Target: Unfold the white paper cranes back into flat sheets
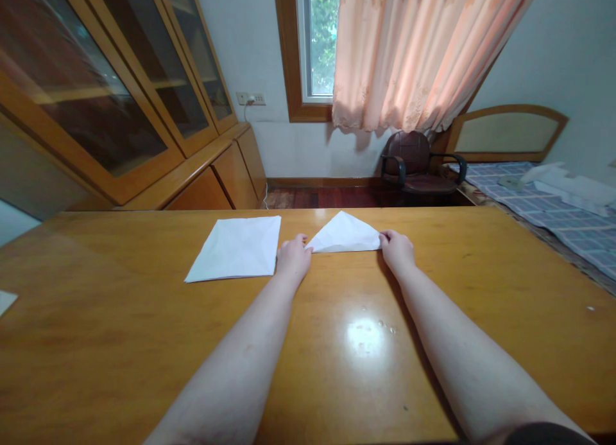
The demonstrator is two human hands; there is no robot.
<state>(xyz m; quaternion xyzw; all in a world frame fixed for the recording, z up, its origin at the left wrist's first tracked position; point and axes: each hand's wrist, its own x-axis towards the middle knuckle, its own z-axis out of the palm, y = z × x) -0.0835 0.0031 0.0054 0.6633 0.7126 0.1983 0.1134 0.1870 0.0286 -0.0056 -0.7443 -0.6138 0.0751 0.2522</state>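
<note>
A white sheet folded into a triangle [345, 233], paper or a napkin by its look, lies on the wooden table [327, 342] with its peak pointing away from me. My left hand [294, 255] pinches its left corner between thumb and fingers. At the opposite corner, my right hand [397, 249] is closed on the sheet in the same way. Just left of my left hand lies a flat stack of white square sheets [238, 247], close to my fingers. Both fingertips partly cover the triangle's corners.
Beyond the table's far edge stand a brown armchair [409, 159] and a bed [553, 201] on the right. A glass-fronted cabinet [144, 98] rises at the left. Some small drops [385, 325] dot the tabletop near my right forearm. A pale corner of something [6, 301] shows far left.
</note>
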